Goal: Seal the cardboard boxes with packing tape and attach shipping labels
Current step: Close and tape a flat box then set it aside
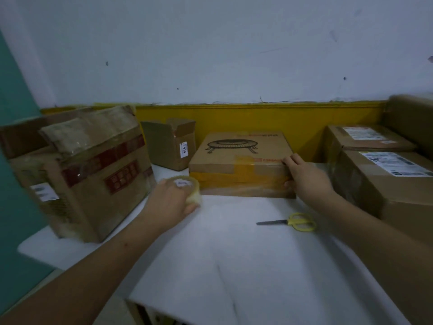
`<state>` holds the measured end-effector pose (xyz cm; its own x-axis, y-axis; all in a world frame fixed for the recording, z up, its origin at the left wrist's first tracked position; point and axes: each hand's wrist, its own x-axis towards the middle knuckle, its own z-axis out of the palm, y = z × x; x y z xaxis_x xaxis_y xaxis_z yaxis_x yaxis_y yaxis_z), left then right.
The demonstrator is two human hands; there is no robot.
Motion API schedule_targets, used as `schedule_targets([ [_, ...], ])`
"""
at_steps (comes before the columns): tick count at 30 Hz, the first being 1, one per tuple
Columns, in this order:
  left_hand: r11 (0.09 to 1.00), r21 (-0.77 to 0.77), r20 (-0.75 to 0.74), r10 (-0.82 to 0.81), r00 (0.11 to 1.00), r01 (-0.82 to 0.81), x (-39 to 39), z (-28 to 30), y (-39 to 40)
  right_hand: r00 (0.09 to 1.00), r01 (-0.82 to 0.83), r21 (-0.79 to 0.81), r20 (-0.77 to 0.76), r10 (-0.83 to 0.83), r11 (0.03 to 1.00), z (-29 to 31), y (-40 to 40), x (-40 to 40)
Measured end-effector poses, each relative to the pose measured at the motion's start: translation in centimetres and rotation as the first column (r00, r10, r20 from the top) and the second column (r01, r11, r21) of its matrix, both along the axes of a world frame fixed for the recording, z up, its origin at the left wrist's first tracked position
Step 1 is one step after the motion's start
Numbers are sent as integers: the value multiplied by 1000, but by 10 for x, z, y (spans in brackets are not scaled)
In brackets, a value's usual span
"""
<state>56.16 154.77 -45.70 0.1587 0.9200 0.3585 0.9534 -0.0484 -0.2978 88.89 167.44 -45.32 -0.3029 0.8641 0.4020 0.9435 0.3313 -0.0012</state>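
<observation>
Head view, forward-down, near white table [234,266]

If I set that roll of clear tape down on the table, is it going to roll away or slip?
The tape roll, held in the left hand, is round, so on its edge it would probably roll across the smooth white table. Laid flat, it should stay put. Its glossy surface may be a little slippery.

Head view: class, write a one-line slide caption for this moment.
Left hand holds a tape roll while right hand grips the flat cardboard box; scissors lie nearby.
</observation>
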Motion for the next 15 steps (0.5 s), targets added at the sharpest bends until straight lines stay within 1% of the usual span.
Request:
schedule_targets([
  [2, 989, 140, -31, 61, 998, -56, -7, 5, 2, 998, 31, 10, 54, -31, 999, 2, -10, 1],
  [3, 984, 161, -20, 84, 996, -80, -8, 7, 4, 997, 42, 22, 69, -44, 999, 3, -13, 2],
  [5, 982, 136, 12, 133, 991, -133, -5, 9, 6, 996, 54, 38, 68, -57, 998, 2, -19, 4],
  [8, 971, 111, 11, 214, 977, -213, -4, 5, 17, 996, 58, 36, 70, -61, 998, 1, -27, 9],
  [12, 957, 115, 107, 253, 961, -265, -2, -3, 39, 994, 74, 58, 79, -78, 996, 1, -36, 12],
  [15, 955, 125, 104, 258, 960, -270, -2, 1, 56, 988, 82, 76, 128, -91, 994, 4, -37, 13],
])
